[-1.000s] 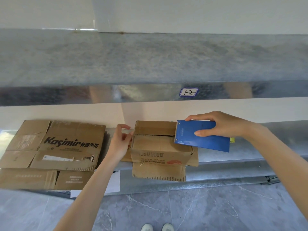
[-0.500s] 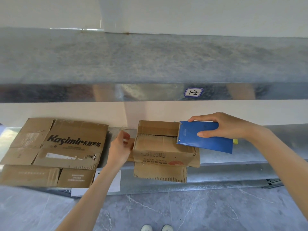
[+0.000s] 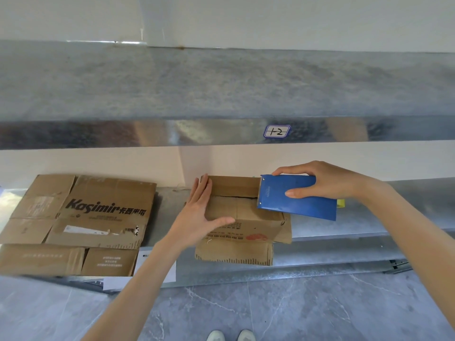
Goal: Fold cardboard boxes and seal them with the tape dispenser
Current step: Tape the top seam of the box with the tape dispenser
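Note:
A small brown cardboard box [image 3: 243,217] stands on the metal shelf [image 3: 369,217], its top flaps folded shut with a dark seam across the middle. My left hand [image 3: 197,212] lies flat on the box's left end, fingers straight along the left edge and thumb spread across the front top edge. My right hand [image 3: 325,180] grips a blue tape dispenser [image 3: 295,196], whose toothed end rests on the right part of the box top, over the seam. A loose front flap [image 3: 234,253] hangs below the box.
A flattened brown carton printed "Kasimir" [image 3: 81,217] lies on the shelf to the left. White paper [image 3: 157,267] sticks out under the shelf edge. An upper metal shelf with a "1-2" label [image 3: 276,131] overhangs. Something yellow [image 3: 341,203] peeks from behind the dispenser. Grey floor tiles lie below.
My left hand has moved from the box's left side up onto its top and now lies flat. The top flaps have closed. The dispenser has stayed in place.

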`<state>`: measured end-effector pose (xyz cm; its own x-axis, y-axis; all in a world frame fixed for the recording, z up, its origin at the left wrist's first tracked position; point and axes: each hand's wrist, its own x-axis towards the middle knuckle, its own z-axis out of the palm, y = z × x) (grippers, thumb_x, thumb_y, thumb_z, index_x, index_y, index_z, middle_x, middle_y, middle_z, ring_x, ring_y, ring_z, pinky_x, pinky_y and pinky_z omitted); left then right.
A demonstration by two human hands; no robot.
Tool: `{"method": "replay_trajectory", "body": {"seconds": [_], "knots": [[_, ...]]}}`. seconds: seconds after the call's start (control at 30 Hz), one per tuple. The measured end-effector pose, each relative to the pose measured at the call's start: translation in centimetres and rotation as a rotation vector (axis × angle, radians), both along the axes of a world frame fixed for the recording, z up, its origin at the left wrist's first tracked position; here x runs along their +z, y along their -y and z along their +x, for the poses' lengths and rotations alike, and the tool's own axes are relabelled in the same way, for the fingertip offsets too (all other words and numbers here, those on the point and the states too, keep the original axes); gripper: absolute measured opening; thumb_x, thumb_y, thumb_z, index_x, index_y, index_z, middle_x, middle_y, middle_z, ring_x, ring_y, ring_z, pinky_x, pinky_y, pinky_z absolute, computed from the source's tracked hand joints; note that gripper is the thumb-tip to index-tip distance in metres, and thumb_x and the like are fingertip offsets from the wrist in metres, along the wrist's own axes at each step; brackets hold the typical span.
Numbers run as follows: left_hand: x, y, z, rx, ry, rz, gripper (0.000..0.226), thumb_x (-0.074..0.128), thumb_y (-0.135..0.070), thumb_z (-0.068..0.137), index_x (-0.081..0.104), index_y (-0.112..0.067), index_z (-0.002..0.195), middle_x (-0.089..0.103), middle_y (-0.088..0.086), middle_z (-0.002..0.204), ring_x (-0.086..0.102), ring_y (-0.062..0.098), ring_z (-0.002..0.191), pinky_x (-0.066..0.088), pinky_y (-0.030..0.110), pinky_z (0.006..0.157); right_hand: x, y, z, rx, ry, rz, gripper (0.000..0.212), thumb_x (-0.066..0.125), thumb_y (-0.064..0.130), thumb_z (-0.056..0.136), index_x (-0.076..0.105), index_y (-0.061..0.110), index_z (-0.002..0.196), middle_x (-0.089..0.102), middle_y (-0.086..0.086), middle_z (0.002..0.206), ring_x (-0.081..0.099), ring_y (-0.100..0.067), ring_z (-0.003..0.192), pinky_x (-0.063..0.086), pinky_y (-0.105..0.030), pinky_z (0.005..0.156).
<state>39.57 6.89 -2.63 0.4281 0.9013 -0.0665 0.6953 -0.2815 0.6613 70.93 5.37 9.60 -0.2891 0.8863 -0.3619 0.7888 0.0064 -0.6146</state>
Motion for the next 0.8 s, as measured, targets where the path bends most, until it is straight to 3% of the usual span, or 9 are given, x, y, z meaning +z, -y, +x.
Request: {"method": "replay_trajectory", "body": {"seconds": [0.13, 0.23, 0.4, 0.6, 0.8], "knots": [[0.6, -1.6, 0.0, -0.052, -0.072, 0.115, 0.134, 0.074, -0.081, 0.05, 0.009, -0.036, 0.158, -0.008, -0.016, 0.165, -0.023, 0.009, 0.149, 0.008, 0.049, 0.122, 0.2, -0.1, -0.1, 0.021, 0.008, -0.004, 0.045, 0.07, 0.044, 0.087, 0.052, 0.057, 0.127, 0.051, 0.037, 0.131, 0.055, 0.005, 0.116, 0.047, -0.027, 0.102], [0.4, -2.3, 0.4, -0.091, -0.034, 0.075, 0.129, 0.083, -0.071, 0.049, 0.02, -0.036, 0.155, 0.007, -0.014, 0.164, -0.016, 0.007, 0.151, 0.015, 0.05, 0.122, 0.2, -0.1, 0.0, 0.024, 0.002, -0.005, 0.047, 0.07, 0.043, 0.087, 0.052, 0.056, 0.129, 0.049, 0.037, 0.134, 0.053, 0.003, 0.12, 0.045, -0.029, 0.105], [-0.9, -2.4, 0.4, -0.051, 0.08, 0.102, 0.119, 0.091, -0.058, 0.052, 0.032, -0.031, 0.151, 0.021, -0.012, 0.157, 0.0, 0.008, 0.151, 0.016, 0.038, 0.121, -0.1, -0.2, 0.4, 0.009, -0.04, -0.037, 0.047, 0.07, 0.043, 0.087, 0.052, 0.057, 0.128, 0.049, 0.043, 0.129, 0.052, 0.015, 0.114, 0.043, -0.018, 0.096], [-0.8, -2.2, 0.3, -0.05, 0.126, 0.122, 0.116, 0.096, -0.047, 0.051, 0.038, -0.029, 0.149, 0.028, -0.013, 0.15, 0.012, 0.004, 0.147, 0.018, 0.027, 0.117, 0.1, 0.2, 0.9, 0.005, -0.097, -0.084, 0.047, 0.068, 0.041, 0.088, 0.05, 0.056, 0.129, 0.051, 0.048, 0.12, 0.056, 0.016, 0.106, 0.044, -0.007, 0.078], [-0.5, -2.1, 0.4, -0.045, 0.122, 0.109, 0.115, 0.096, -0.045, 0.051, 0.039, -0.029, 0.149, 0.027, -0.015, 0.148, 0.016, -0.001, 0.144, 0.019, 0.022, 0.115, -0.5, 0.2, 1.8, 0.008, -0.122, -0.087, 0.052, 0.068, 0.05, 0.081, 0.051, 0.057, 0.13, 0.046, 0.045, 0.132, 0.05, 0.015, 0.119, 0.044, -0.016, 0.095]]}}
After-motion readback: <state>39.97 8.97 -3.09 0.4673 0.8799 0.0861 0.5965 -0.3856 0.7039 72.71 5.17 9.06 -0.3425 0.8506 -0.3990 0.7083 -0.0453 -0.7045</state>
